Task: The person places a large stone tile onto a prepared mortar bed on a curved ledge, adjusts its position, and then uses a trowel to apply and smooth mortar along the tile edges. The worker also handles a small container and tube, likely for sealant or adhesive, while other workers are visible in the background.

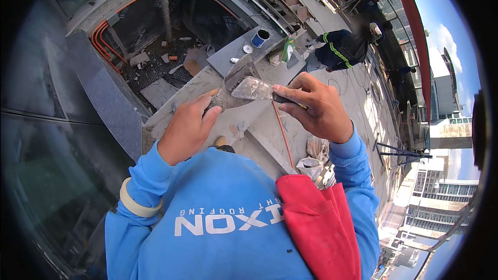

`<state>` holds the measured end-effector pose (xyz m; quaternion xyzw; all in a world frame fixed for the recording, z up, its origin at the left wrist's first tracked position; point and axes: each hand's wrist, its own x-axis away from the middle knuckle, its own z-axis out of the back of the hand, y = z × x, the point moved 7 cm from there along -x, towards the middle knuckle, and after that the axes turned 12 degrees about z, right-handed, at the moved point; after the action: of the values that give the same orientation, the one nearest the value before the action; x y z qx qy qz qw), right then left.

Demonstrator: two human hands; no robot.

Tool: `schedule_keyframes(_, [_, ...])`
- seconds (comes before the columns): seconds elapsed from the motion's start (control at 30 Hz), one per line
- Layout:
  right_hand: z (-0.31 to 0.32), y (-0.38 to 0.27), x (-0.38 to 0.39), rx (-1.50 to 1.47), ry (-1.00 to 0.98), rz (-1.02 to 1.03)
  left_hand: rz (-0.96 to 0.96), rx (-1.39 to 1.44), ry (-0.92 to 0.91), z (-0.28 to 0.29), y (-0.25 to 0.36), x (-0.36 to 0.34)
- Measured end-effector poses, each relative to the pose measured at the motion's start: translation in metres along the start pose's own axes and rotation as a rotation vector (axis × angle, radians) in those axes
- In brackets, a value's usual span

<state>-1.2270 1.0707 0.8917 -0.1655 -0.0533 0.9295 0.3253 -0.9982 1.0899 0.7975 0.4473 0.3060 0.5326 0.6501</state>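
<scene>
My left hand (185, 127) is closed around the lower end of a grey, smeared, trowel-like tool (246, 68) with a broad blade. Its exact kind is hard to make out, and my fingers hide its handle. My right hand (322, 105) pinches the dark handle of a putty knife (253, 89). The knife's pale, crusted blade points left and overlaps the broad grey blade, at chest height in front of me. Whether the two blades touch, I cannot tell.
Beyond my hands, a blue can (260, 38) stands on a grey ledge (228, 54) beside a rubble-strewn pit (168, 65) with orange conduits (101, 46). A co-worker (342, 49) in dark reflective clothing bends at the right. White bags (311, 165) lie near my right arm.
</scene>
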Motion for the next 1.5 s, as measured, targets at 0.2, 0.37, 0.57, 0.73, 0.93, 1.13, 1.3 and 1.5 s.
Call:
schedule_keyframes(0.2, [-0.009,-0.006,-0.001,0.028,-0.058,0.084,0.019,-0.074,-0.002,-0.001,0.003,0.005])
schedule_keyframes(0.37, [-0.007,-0.004,-0.004,0.018,-0.053,0.077,-0.054,-0.053,0.093,0.000,0.006,0.008])
schedule_keyframes(0.57, [0.012,-0.008,0.003,-0.029,0.045,0.001,-0.015,0.032,0.088,0.000,-0.002,0.005])
schedule_keyframes(0.73, [0.007,-0.010,0.004,0.023,0.047,0.005,0.073,0.134,-0.038,-0.003,-0.016,-0.002])
schedule_keyframes(0.93, [-0.006,-0.001,0.001,-0.069,0.050,-0.038,0.063,0.120,-0.058,-0.010,-0.026,-0.007])
schedule_keyframes(1.13, [-0.001,0.013,0.011,-0.352,0.047,0.005,0.198,0.297,-0.275,-0.018,-0.036,-0.013])
schedule_keyframes(1.3, [0.012,0.051,0.025,-0.819,0.203,-0.133,0.190,0.525,-0.503,-0.015,-0.007,-0.011])
schedule_keyframes(1.5, [0.010,0.048,0.036,-0.649,0.308,0.000,0.082,0.543,-0.586,-0.012,0.015,-0.012])
